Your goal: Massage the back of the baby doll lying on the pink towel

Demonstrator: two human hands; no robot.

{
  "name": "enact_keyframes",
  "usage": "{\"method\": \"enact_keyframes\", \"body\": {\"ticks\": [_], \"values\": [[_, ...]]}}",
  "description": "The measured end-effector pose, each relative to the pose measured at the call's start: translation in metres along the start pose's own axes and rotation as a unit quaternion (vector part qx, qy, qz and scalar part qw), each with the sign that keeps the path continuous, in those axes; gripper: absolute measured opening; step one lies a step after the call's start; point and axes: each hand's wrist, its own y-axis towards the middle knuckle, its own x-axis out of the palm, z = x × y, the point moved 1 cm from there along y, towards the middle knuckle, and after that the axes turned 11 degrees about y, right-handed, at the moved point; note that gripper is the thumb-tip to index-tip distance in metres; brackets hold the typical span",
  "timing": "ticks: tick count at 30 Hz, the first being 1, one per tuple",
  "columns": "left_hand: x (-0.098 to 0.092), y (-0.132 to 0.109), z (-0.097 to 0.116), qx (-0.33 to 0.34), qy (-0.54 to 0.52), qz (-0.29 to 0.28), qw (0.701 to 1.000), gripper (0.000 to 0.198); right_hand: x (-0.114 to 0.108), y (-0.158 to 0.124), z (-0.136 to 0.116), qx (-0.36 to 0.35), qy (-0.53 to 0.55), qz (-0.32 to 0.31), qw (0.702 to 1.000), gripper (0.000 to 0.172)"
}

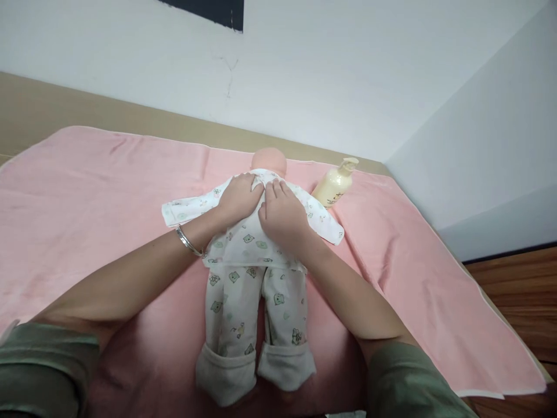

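A baby doll [268, 160] lies stretched out with its bald head away from me; which way its face points I cannot tell. It wears a white long-sleeved top [248, 239] and matching trousers [237, 307] printed with small green animals, the trouser cuffs rolled up. My left hand [239, 198] rests on the upper part of the top near the collar, fingers over the cloth and thumb toward the middle. Beside it my right hand [284, 213] lies flat on the top, fingers stretched toward the collar. The hands nearly touch, and both look open.
A cream pump bottle [334, 184] stands tilted just beyond the doll's right-hand sleeve. Pink cloth [130, 191] covers the surface under everything, with folds at the right. A white wall [304, 75] rises behind, and brown wood [517, 290] shows at the right.
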Motion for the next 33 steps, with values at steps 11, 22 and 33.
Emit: {"method": "enact_keyframes", "body": {"ticks": [11, 22, 33], "values": [[0.011, -0.027, 0.018, 0.081, 0.079, 0.062, 0.992, 0.047, -0.014, 0.024, 0.040, 0.105, 0.081, -0.025, 0.991, 0.051], [-0.003, -0.010, 0.006, 0.018, 0.051, 0.004, 0.999, 0.043, 0.002, -0.004, -0.005, 0.069, 0.022, 0.000, 0.997, 0.055], [0.001, -0.016, 0.012, 0.079, 0.092, 0.003, 0.993, 0.042, -0.010, 0.012, 0.014, 0.124, 0.009, -0.017, 0.992, 0.057]]}}
